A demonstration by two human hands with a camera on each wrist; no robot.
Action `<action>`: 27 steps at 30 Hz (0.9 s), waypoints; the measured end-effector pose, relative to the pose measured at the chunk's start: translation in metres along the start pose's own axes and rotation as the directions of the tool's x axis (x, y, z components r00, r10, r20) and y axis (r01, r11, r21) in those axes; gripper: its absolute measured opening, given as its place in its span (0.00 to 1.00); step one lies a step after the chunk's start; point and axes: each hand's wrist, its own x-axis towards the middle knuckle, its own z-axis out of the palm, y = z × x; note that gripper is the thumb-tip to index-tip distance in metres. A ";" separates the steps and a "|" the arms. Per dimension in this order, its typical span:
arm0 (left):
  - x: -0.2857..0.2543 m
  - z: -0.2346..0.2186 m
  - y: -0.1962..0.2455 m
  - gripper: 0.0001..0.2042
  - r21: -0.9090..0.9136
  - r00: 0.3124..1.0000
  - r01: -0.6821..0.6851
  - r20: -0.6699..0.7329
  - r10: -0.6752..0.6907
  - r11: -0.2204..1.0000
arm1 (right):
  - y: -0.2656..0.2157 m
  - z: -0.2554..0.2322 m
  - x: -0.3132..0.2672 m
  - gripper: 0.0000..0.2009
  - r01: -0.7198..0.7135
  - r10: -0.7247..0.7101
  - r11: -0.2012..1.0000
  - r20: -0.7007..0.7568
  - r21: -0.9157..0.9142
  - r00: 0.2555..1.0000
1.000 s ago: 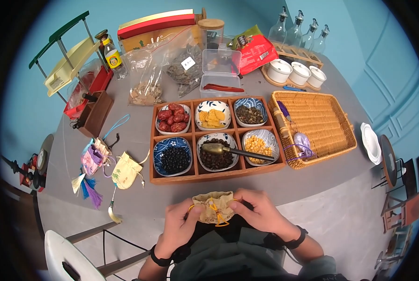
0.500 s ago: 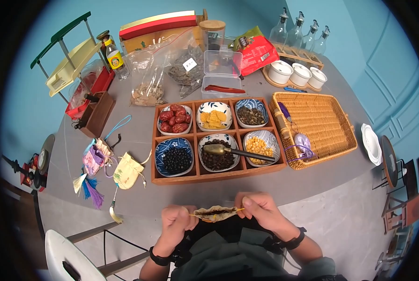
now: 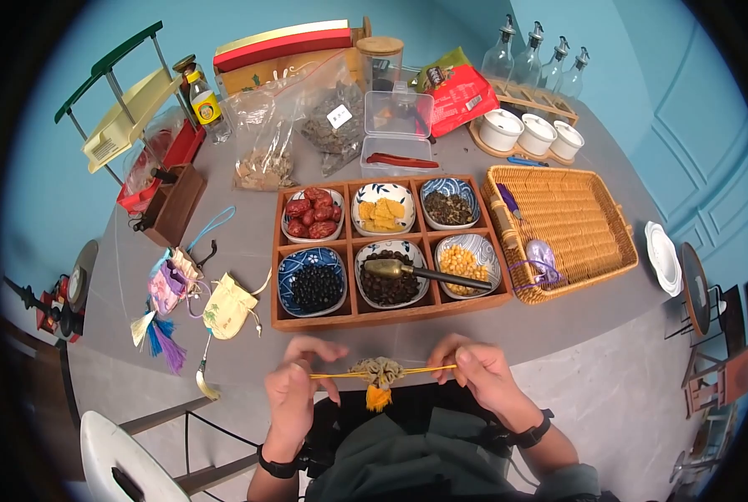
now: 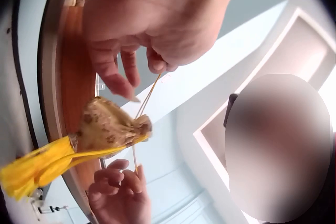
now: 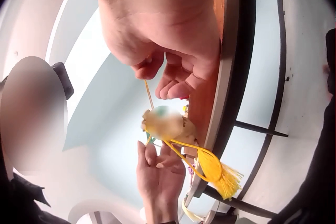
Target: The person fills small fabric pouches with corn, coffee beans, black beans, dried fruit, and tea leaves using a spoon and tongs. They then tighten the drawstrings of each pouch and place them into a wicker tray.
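A small beige patterned drawstring pouch (image 3: 377, 368) hangs between my hands in front of the table edge, its mouth gathered into tight pleats. My left hand (image 3: 294, 391) pinches the yellow drawstring (image 3: 428, 369) on one side between thumb and index finger, the other fingers spread. On the opposite side my right hand (image 3: 489, 381) pinches the other cord end, fingers curled. The cords run taut and nearly level. From the pouch dangles a yellow tassel (image 4: 37, 169), seen large in the left wrist view. The right wrist view shows the pouch (image 5: 178, 127) below my right hand.
Behind the hands stands a wooden compartment tray (image 3: 374, 319) with bowls of dates, beans and corn; a brass scoop (image 3: 428, 273) lies across two. To the right is a wicker basket (image 3: 574, 222). At left lie a cream pouch (image 3: 229, 307) and tasselled sachets (image 3: 171, 284).
The pouch mouth went from held at its rim to drawn closed and bunched. My hands moved apart, pulling out longer lengths of cord, and the tassel now hangs in front.
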 end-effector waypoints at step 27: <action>-0.017 0.047 0.008 0.12 0.441 0.923 -0.285 0.365 0.119 0.851 | -0.025 0.053 -0.019 0.35 -0.096 0.179 0.864 0.123 -0.495 0.976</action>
